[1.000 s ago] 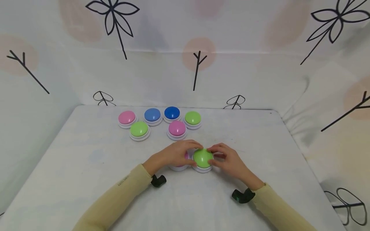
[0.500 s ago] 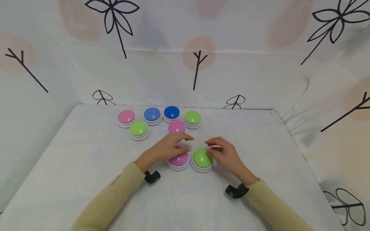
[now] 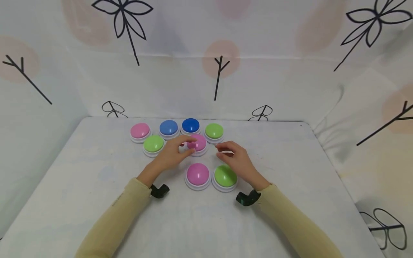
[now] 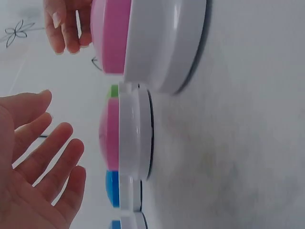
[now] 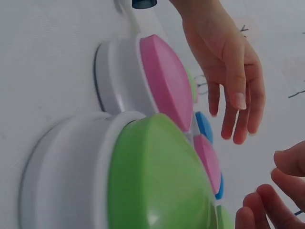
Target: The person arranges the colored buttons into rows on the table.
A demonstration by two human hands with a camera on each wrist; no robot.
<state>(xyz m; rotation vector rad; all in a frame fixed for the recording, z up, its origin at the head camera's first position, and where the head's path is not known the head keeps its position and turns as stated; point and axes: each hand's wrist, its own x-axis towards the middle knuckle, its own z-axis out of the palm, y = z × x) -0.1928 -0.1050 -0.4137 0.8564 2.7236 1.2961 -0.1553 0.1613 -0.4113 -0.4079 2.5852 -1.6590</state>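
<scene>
Both hands reach for the pink button (image 3: 197, 143) mid-desk, behind the near pair. Left hand (image 3: 171, 154) and right hand (image 3: 233, 159) hover with fingers relaxed, holding nothing; best to close evenly on its white base.

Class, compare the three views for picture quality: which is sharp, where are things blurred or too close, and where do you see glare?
Head view: evenly lit and sharp. Left wrist view: the near pink button looms large and soft, the left hand slightly blurred. Right wrist view: the green button fills the frame, out of focus, with a small glare spot.
</scene>
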